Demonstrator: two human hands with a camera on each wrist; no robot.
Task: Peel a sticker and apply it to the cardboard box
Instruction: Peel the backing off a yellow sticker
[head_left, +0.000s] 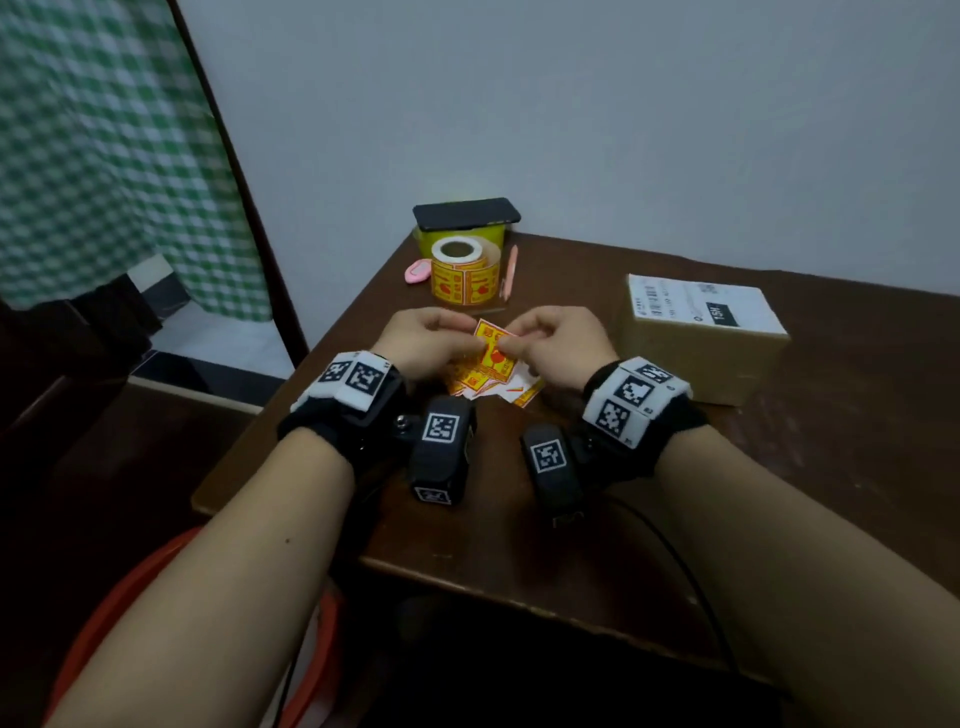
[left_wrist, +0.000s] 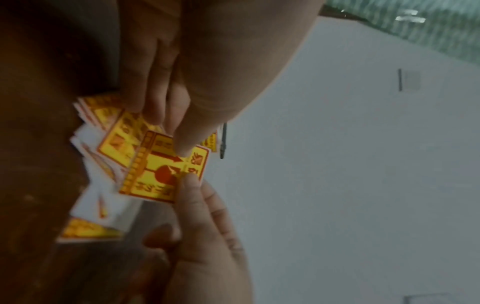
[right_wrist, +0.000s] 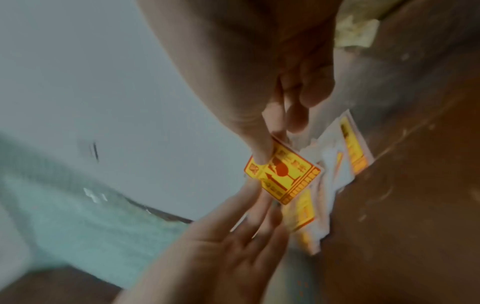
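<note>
I am watching a glossy yellow sticker (head_left: 493, 347) with red print, a rectangle raised just above the dark wooden counter (head_left: 623, 467). My left hand (head_left: 423, 338) is pinching one edge, my right hand (head_left: 553, 340) is pinching the opposite corner. Loose stickers (head_left: 480, 384) are lying underneath. The cardboard box (head_left: 701, 343), matte brown with a white label, is sitting to the right; a sticker roll (head_left: 465, 273) is standing behind.

yellow sticker (head_left: 493, 347) held upright, cardboard box (head_left: 701, 343) apart

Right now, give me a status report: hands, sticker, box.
Left hand and right hand both pinch one yellow sticker above loose stickers. Cardboard box to the right, no sticker seen on it. Path clear.
</note>
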